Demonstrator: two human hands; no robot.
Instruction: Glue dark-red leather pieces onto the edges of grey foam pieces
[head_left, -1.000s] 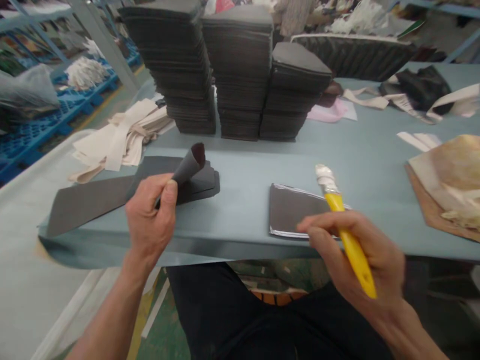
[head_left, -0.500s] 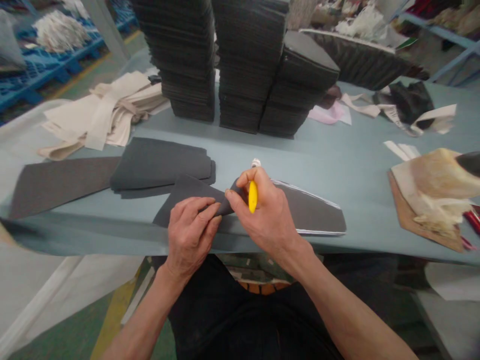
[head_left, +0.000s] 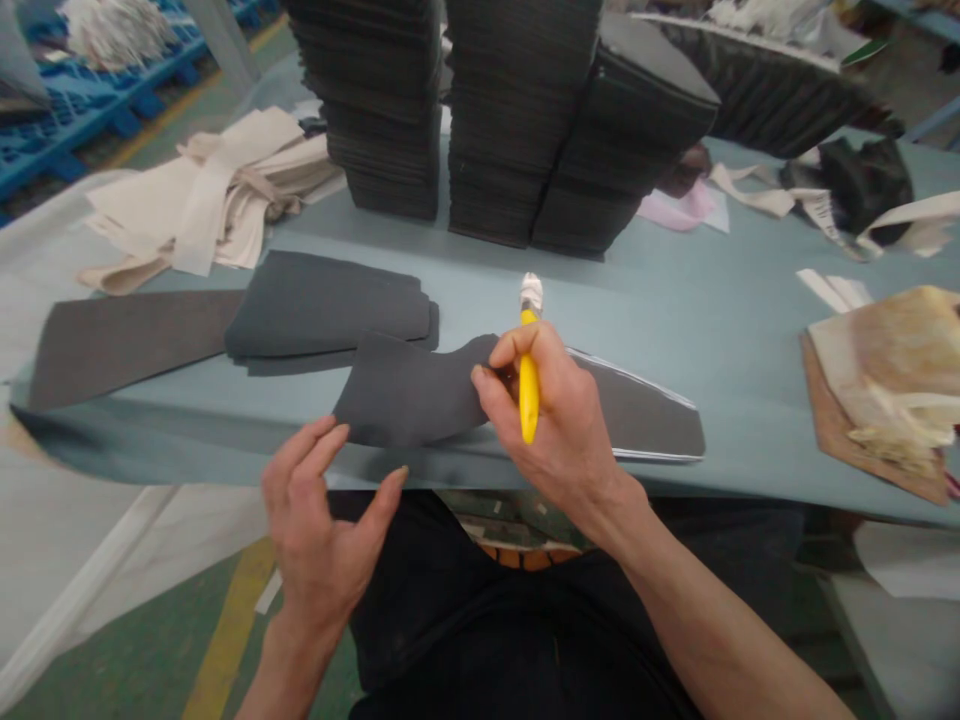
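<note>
Between the fingers of my right hand (head_left: 551, 415) is a brush (head_left: 529, 375) with a yellow handle and whitish bristles pointing away from me. The thumb and index finger of that hand also touch the edge of a dark grey sheet (head_left: 420, 390), which curves up there. My left hand (head_left: 322, 510) is open by the table's front edge, its fingertips close to the sheet's left corner; I cannot tell whether they touch. Partly behind my right hand lies a dark piece with white edges (head_left: 652, 410). More dark grey pieces (head_left: 330, 305) lie overlapped to the left.
Tall stacks of dark pieces (head_left: 517, 120) stand at the back of the blue-grey table (head_left: 645, 300). Cream fabric strips (head_left: 217, 195) are heaped at the back left. On the right sits a stained yellowish container (head_left: 892, 350) on a brown board.
My left hand has let go of the grey sheet and moved left and toward me, fingers spreading. The sheet has unfolded flatter. My right hand shifted slightly right, and more of the brush shows.
</note>
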